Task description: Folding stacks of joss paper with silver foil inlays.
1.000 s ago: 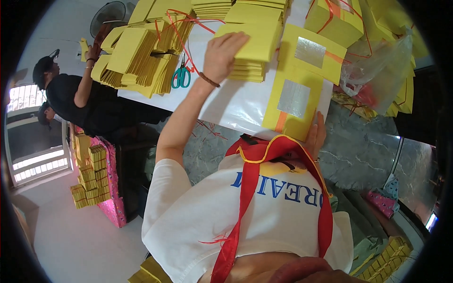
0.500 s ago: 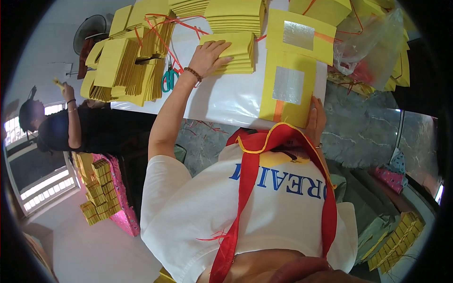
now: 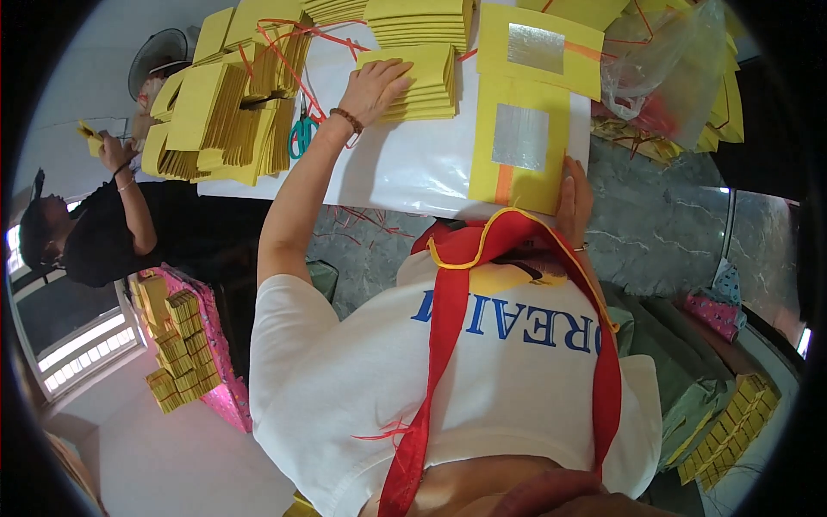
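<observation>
My left hand (image 3: pixel 377 90) lies open across the left part of a small stack of folded yellow paper (image 3: pixel 424 82), fingers stretched over its top. Close to the table's front right edge, my right hand (image 3: pixel 575 202) is against the right edge of a flat yellow sheet (image 3: pixel 485 129). Its fingers look extended, and part of the palm side is hidden. That sheet bears a silver square and an orange strip. Just beyond it lies a similar yellow sheet (image 3: pixel 586 76), also with a silver square. Teal-handled scissors (image 3: pixel 302 136) lie left of my left forearm.
Large bundles of folded yellow paper (image 3: pixel 202 112) fill the table's left side, with red ties (image 3: pixel 289 56) around them. A clear plastic bag (image 3: pixel 663 77) sits at the far right. A co-worker (image 3: pixel 112 224) in black is at the left. Yellow bundles (image 3: pixel 181 349) are piled behind them.
The whole view has shifted slightly, so the table sits a little higher in it. My hands keep their places on the paper. The co-worker's raised hand has moved left with a yellow piece.
</observation>
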Motion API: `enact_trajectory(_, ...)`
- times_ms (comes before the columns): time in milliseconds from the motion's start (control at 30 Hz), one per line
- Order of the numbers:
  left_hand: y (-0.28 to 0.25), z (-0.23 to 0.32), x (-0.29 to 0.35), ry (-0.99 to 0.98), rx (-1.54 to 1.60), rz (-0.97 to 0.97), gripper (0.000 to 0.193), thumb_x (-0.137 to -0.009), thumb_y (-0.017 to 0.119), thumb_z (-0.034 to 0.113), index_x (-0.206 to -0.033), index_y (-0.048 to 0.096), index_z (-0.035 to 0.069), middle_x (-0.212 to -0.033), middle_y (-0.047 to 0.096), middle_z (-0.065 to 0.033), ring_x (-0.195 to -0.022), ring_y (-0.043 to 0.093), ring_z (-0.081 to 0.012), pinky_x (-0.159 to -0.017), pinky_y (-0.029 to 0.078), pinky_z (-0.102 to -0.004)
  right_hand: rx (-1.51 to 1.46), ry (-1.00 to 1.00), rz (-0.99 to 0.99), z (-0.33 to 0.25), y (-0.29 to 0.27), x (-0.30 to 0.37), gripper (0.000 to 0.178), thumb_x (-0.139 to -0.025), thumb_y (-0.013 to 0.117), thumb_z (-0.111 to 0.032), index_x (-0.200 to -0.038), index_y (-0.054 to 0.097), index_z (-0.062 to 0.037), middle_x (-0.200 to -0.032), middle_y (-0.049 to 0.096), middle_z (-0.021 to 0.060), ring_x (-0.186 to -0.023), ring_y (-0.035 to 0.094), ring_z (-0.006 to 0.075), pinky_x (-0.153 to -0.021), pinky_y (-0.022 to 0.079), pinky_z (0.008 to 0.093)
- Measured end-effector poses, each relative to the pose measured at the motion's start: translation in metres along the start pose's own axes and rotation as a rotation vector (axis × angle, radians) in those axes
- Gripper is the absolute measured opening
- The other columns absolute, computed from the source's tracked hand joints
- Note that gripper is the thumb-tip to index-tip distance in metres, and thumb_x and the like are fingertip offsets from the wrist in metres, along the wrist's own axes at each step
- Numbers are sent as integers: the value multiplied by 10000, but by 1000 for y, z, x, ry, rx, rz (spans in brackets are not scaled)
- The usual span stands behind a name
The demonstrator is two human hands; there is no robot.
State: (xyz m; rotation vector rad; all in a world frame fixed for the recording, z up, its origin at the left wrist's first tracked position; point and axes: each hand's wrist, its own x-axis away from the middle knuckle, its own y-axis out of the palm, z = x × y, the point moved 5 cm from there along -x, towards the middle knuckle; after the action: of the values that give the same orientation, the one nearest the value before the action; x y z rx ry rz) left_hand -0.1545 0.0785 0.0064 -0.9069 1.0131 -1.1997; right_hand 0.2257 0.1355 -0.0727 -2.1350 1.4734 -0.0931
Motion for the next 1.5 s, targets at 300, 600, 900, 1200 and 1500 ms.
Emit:
enact_trajectory(300,-36,78,1,179,-252,399,273,-806,626,234,-1049,604,113,-1055,597,-55,-963,536,-251,-795,394,-412,43,-18,43,7,-1,1,392,-937,376,-279,-1207,541,-47,-1217,559,131,-1194,471,330,-998,319,416)
enact_trajectory(600,92,179,62,463,-67,-65,482,-764,629,369,-1160,533,111,-1176,504,-74,-1064,467,-248,-855,384,-368,1,-42,63,0,-3,-3,372,-949,374,-274,-1135,593,-37,-1175,590,137,-1160,505,316,-978,353,397)
enact_trajectory(900,80,170,48,342,325,28,194,-808,638,242,-911,667,80,-864,632,-75,-820,569,-241,-699,461,-345,-106,-17,80,4,-6,-1,435,-966,307,-301,-1059,642,-39,-1093,634,132,-1117,538,299,-952,369,380)
enact_trajectory(1200,94,152,38,-13,613,-257,233,-877,556,236,-849,640,21,-765,608,-138,-756,571,-321,-674,456,-395,-99,13,23,12,-3,1,509,-978,262,-332,-1120,599,23,-1160,596,146,-1200,460,272,-1017,310,343)
enact_trajectory(1500,68,168,48,394,229,188,180,-814,612,155,-966,643,64,-891,618,-76,-809,552,-258,-710,448,-341,-263,28,205,3,-8,2,439,-960,329,-286,-1126,579,35,-1117,617,174,-1080,561,289,-928,396,361)
